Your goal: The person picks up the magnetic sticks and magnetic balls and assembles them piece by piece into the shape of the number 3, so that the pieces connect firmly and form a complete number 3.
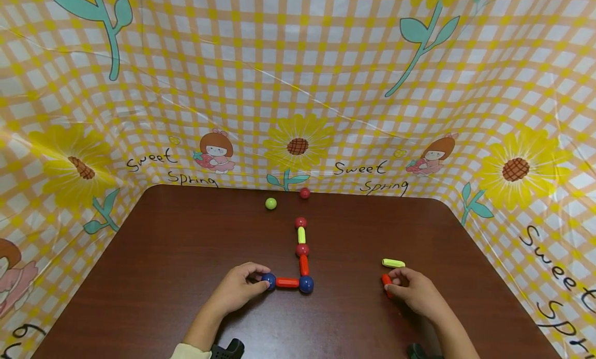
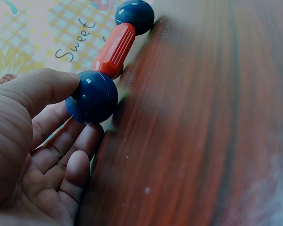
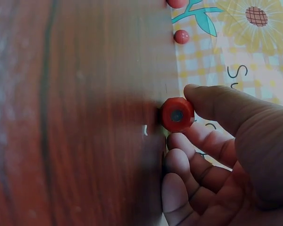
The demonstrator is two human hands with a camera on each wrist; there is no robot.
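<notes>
An L-shaped chain of balls and rods lies on the dark brown table [image 1: 153, 297]. My left hand [image 1: 235, 289] pinches the blue ball [image 1: 269, 281] at its left end between thumb and fingers. From that ball a red rod [image 1: 287, 282] leads to the corner blue ball [image 1: 306, 284]. Another red rod [image 1: 304, 265], a red ball [image 1: 302, 250], a yellow-green rod [image 1: 301, 235] and a far red ball [image 1: 300, 222] continue away from me. At the right, my right hand [image 1: 419, 293] pinches a loose red rod [image 3: 177, 115], whose round grey end shows in the right wrist view.
Just beyond the right hand lies a loose yellow-green rod [image 1: 393, 263]. Near the table's back edge sit a green ball [image 1: 271, 203] and a red ball [image 1: 304, 193]. A checked, flower-printed cloth [image 1: 261, 90] rises behind the table and along both sides.
</notes>
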